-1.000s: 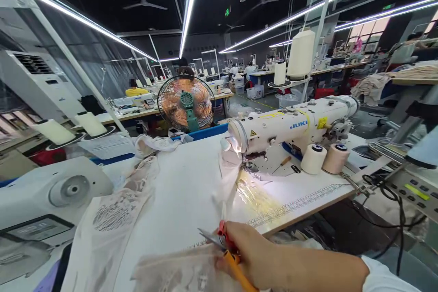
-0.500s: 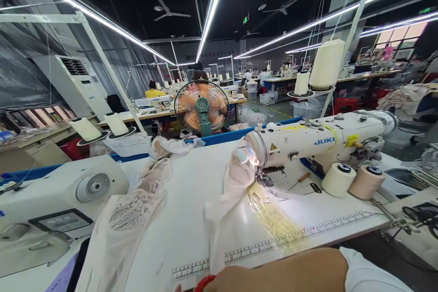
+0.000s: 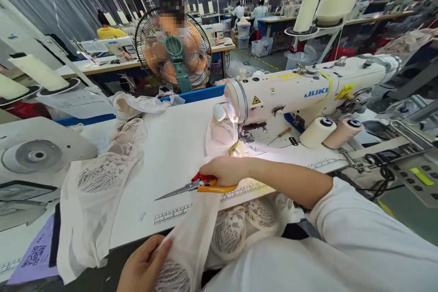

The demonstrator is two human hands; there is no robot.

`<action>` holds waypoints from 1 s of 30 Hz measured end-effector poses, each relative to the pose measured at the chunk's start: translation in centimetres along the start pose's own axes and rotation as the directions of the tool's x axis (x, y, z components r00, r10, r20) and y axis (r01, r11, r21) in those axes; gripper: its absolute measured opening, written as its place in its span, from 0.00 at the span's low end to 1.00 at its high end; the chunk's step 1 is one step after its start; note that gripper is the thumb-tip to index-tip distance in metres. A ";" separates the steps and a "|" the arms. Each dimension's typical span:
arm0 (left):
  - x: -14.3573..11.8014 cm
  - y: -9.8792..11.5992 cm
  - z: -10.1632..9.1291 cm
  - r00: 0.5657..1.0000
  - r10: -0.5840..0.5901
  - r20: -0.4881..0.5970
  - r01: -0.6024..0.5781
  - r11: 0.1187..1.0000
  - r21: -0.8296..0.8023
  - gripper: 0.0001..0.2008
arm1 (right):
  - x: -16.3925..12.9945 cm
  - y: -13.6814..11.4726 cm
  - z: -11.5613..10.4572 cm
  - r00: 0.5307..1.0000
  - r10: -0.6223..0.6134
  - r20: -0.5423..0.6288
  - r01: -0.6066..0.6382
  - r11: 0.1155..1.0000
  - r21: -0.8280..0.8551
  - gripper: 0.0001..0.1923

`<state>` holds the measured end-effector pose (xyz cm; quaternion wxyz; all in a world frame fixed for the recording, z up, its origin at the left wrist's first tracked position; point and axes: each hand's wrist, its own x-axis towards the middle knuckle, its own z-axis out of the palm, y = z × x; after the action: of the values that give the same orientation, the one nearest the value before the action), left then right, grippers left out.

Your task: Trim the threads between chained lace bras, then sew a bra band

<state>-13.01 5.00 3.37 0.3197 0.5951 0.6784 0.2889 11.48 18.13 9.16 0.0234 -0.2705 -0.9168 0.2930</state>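
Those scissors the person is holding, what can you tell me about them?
The scissors are a small pair with thin, pointed metal blades and handles in red and orange, plastic by the look. The right hand grips the handles, hiding most of them. The blades look closed or nearly so and point left, lying low and nearly flat over the white table, just above the printed ruler at its front edge. The sheer white fabric hangs just below them.

The scissors (image 3: 195,186) had red and orange handles, the lace fabric (image 3: 191,246) was sheer white with a floral pattern, and the tabletop (image 3: 171,155) was plain white.
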 end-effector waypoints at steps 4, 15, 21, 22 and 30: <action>1.4 0.2 1.2 0.992 0.083 0.095 -0.090 0.993 0.073 0.11 | 0.6 -0.2 0.6 0.997 -0.047 0.062 0.044 0.997 0.057 0.05; 2.5 4.3 4.9 0.999 0.001 0.036 0.015 0.908 -0.418 0.12 | 2.1 0.2 0.4 0.984 -0.161 0.073 0.150 0.979 0.141 0.05; 3.7 4.0 4.5 0.990 -0.059 0.128 0.114 0.866 -0.486 0.13 | 2.2 1.7 0.7 0.986 -0.113 0.126 0.062 0.933 0.355 0.04; 3.8 3.9 4.6 0.989 -0.073 0.131 0.130 0.858 -0.497 0.13 | 2.3 1.7 0.7 0.985 -0.116 0.127 0.062 0.929 0.365 0.04; 4.1 4.1 4.5 0.960 -0.177 0.216 0.270 0.785 -0.557 0.14 | 3.1 1.7 0.8 0.981 -0.183 0.070 0.152 0.935 0.319 0.04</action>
<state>-7.33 9.66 3.31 0.5689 0.4044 0.5968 0.3959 9.44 20.46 7.19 0.0457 -0.1695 -0.8786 0.4442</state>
